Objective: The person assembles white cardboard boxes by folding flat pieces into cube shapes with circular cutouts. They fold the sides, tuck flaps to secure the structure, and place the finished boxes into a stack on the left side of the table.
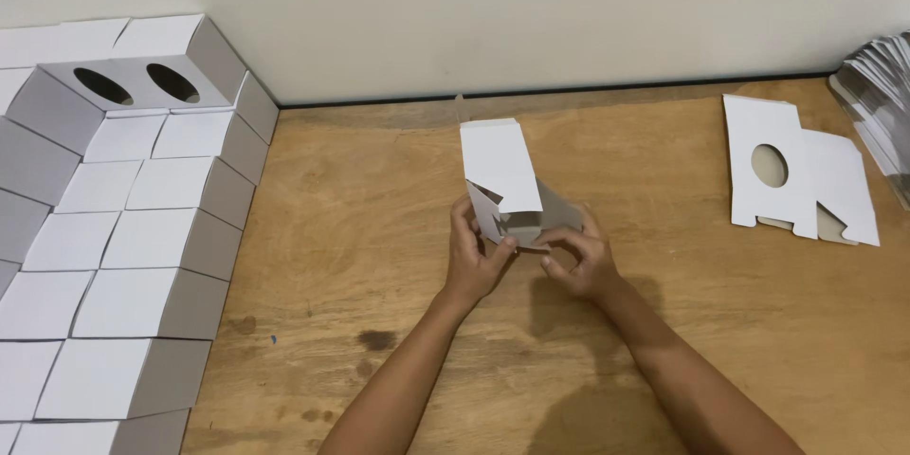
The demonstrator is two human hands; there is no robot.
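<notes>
Left hand (477, 256) gripping the near left side of a half-folded white carton (507, 191), thumb pressed on an end flap; right hand (580, 261) pinching the flap at the near right, carton held just above the wooden table (398, 227) at centre. At nine o'clock, stacked finished white boxes (123, 227). At two o'clock, flat carton blanks (801, 171), well apart from both hands.

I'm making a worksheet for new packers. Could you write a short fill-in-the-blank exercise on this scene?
1. Both hands hold a small white ____ box.
2. The left hand and right hand work above a ____ table.
3. Finished boxes are stacked on the ____ side.

Missing words: cardboard; wooden; left
</notes>
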